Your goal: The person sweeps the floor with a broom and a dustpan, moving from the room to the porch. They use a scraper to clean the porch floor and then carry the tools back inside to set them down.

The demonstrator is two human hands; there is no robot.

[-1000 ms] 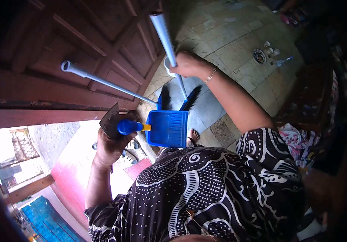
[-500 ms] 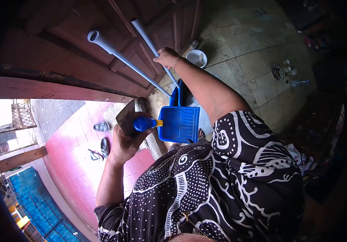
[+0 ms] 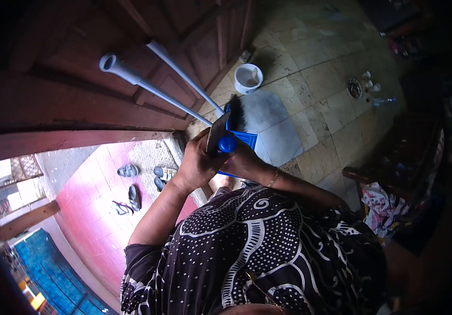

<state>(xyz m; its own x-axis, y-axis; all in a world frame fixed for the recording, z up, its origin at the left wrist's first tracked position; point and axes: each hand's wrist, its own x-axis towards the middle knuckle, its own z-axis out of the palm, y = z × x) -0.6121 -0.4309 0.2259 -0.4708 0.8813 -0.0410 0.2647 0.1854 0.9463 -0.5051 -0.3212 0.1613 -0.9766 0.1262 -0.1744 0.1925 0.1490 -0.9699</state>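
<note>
Beside the wooden door (image 3: 184,31), my left hand (image 3: 197,165) fingers closed on a flat dark board (image 3: 216,134), my right hand (image 3: 247,163) fingers gripping the blue dustpan (image 3: 244,138), grey poles (image 3: 147,86) leaning on the door.

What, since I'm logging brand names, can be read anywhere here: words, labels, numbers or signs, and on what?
No text can be read anywhere.
The blue dustpan, the white bucket and the grey poles show no print.
Any label on the small bottle is too small and blurred to read.
</note>
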